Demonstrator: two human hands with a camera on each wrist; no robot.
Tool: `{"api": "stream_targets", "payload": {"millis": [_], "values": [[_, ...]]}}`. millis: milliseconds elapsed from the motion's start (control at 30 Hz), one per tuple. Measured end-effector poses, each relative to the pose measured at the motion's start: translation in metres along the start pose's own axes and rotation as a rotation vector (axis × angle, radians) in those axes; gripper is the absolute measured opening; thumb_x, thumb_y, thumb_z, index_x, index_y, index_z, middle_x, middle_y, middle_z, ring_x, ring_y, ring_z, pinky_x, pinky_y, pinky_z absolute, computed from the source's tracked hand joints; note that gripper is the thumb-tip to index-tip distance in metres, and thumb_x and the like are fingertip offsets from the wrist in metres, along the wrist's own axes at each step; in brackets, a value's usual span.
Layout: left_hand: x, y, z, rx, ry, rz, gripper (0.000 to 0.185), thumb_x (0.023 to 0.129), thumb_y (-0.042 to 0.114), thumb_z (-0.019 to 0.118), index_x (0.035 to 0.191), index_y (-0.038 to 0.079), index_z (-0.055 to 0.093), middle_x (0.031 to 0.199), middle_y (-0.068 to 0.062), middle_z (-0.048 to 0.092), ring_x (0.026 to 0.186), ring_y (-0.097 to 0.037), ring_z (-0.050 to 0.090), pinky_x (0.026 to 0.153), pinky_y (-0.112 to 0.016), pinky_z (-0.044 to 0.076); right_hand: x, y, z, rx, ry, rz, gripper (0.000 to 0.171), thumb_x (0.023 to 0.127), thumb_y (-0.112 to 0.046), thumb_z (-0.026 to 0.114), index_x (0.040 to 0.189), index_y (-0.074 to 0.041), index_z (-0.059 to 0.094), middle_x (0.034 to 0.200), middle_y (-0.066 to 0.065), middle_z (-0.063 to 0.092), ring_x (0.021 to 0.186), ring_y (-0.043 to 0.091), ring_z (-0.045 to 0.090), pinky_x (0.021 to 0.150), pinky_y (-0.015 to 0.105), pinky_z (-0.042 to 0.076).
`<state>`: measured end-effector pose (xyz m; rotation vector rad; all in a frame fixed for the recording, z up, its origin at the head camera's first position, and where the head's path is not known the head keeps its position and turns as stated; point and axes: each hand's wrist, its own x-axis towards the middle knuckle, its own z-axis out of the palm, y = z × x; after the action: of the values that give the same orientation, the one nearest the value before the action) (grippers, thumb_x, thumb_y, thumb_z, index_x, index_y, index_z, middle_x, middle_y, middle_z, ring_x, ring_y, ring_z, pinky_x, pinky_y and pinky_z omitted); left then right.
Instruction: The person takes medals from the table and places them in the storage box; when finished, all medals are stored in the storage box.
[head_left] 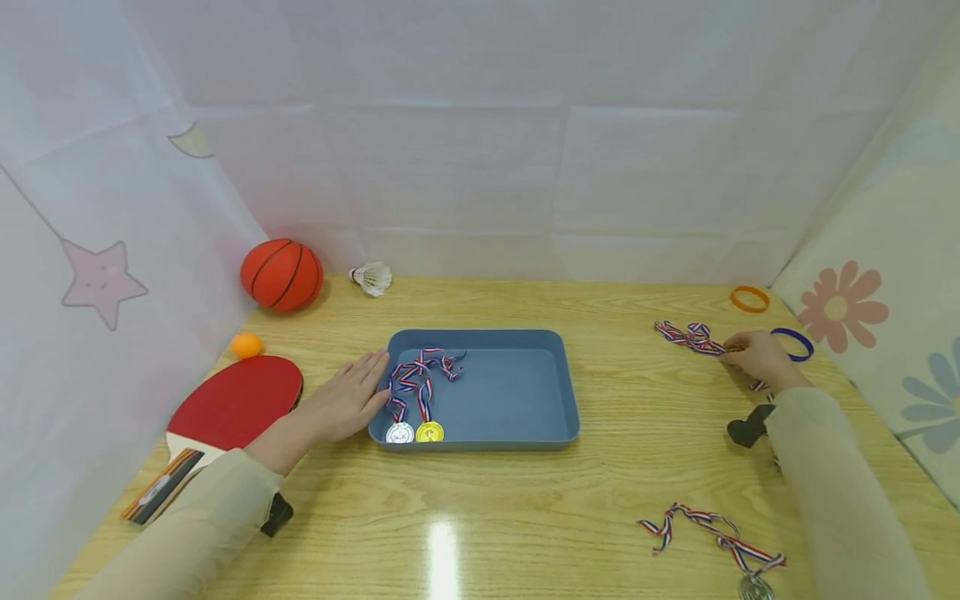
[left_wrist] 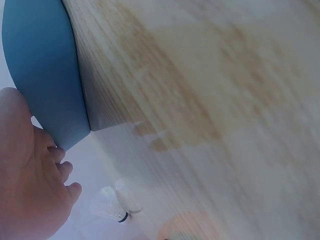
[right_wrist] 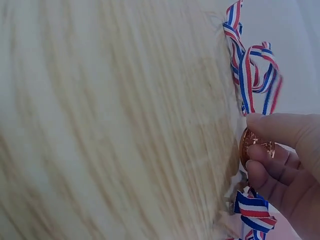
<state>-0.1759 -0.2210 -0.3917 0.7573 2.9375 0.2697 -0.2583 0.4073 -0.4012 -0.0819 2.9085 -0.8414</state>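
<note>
Nearest the camera, a loose medal (head_left: 753, 583) with its striped ribbon lay on the wooden table (head_left: 480, 517), well to the near right of the blue tray (head_left: 517, 392). That table was smooth, pale and glossy, so a disc would probably slide on it rather than catch; white and patterned cloth walls closed it in on three sides.

Against the tray's left wall rested the left hand (head_left: 341, 407), fingers straight and flat, holding nothing. Inside the tray, at its near left corner, sat a silver medal (head_left: 400, 432) and a gold medal (head_left: 430, 431), ribbons trailing toward the far wall.

Well right of the tray, the right hand (head_left: 761, 358) pinched a bronze medal (right_wrist: 256, 146) between thumb and fingers. It looked small, stiff and light, best taken by the disc's rim; its ribbon (right_wrist: 252, 75) was soft, limp and apt to snag or trail.
</note>
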Motion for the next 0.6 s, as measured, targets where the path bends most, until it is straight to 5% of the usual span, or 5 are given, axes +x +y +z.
{"api": "stream_targets", "payload": {"millis": [233, 400, 533, 600], "values": [[0.001, 0.0, 0.0, 0.003, -0.001, 0.003, 0.061, 0.099, 0.029, 0.037, 0.143, -0.008, 0.018, 0.149, -0.021, 0.016, 0.135, -0.038, 0.013, 0.106, -0.053, 0.013, -0.001, 0.008, -0.004, 0.016, 0.046, -0.003, 0.038, 0.089, -0.029, 0.062, 0.099, 0.007, 0.058, 0.089, 0.016, 0.061, 0.073, 0.025, 0.053, 0.058, 0.033, 0.043], [0.002, 0.0, 0.0, 0.004, 0.0, 0.006, 0.061, 0.099, 0.029, 0.038, 0.143, -0.008, 0.018, 0.149, -0.021, 0.016, 0.135, -0.038, 0.014, 0.106, -0.053, 0.013, -0.008, -0.002, -0.01, 0.093, 0.003, 0.038, 0.049, 0.094, -0.038, 0.051, 0.111, 0.008, 0.054, 0.098, 0.017, 0.058, 0.078, 0.025, 0.049, 0.063, 0.036, 0.042], [0.002, 0.0, 0.0, 0.004, -0.001, 0.007, 0.061, 0.099, 0.029, 0.038, 0.143, -0.008, 0.018, 0.149, -0.021, 0.016, 0.135, -0.038, 0.013, 0.106, -0.053, 0.013, -0.014, -0.012, -0.015, 0.329, 0.009, 0.102, 0.05, 0.093, -0.042, 0.05, 0.116, 0.002, 0.049, 0.095, 0.001, 0.06, 0.086, 0.017, 0.054, 0.07, 0.035, 0.047], [0.002, 0.0, 0.0, 0.001, -0.003, 0.006, 0.061, 0.099, 0.029, 0.038, 0.143, -0.008, 0.018, 0.149, -0.022, 0.016, 0.135, -0.038, 0.013, 0.107, -0.053, 0.013, -0.015, -0.015, -0.018, 0.59, 0.025, 0.112, 0.037, 0.093, -0.034, 0.054, 0.112, -0.003, 0.05, 0.091, -0.006, 0.06, 0.084, 0.01, 0.056, 0.072, 0.028, 0.049]]}}
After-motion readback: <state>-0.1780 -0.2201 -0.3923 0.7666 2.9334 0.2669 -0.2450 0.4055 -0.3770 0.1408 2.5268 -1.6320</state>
